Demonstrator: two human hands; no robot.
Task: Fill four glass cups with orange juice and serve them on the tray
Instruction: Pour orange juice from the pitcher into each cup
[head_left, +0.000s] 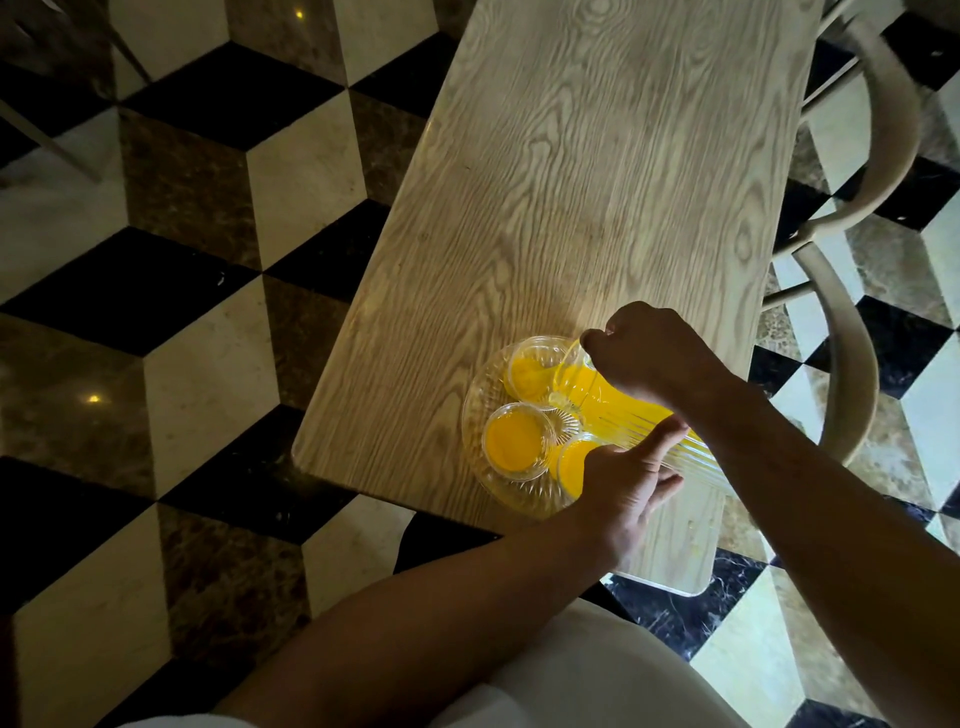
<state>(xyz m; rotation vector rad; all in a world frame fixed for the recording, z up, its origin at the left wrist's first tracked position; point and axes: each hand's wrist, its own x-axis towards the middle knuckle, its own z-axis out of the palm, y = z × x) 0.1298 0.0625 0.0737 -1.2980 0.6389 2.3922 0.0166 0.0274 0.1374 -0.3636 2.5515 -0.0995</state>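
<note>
Head view: both hands (631, 415) hold the tilted pitcher (623, 410) over the tray's (478, 415) cups (517, 441).

Head view — steeply down, near table (597, 171).

The clear ribbed glass pitcher (623, 415) lies tipped steeply between my hands, its mouth pointing away from my right wrist and down over the far cup (532, 373), which holds a shallow pool of orange juice. Juice fills the pitcher's lower side along its length. Just left of my left hand sits a glass cup (517, 441) filled nearly to the rim with juice. Another juice-filled cup (574, 457) is partly hidden under my left thumb. The cups stand close together on a round, clear, fluted glass tray (480, 415) under my hands.
</note>
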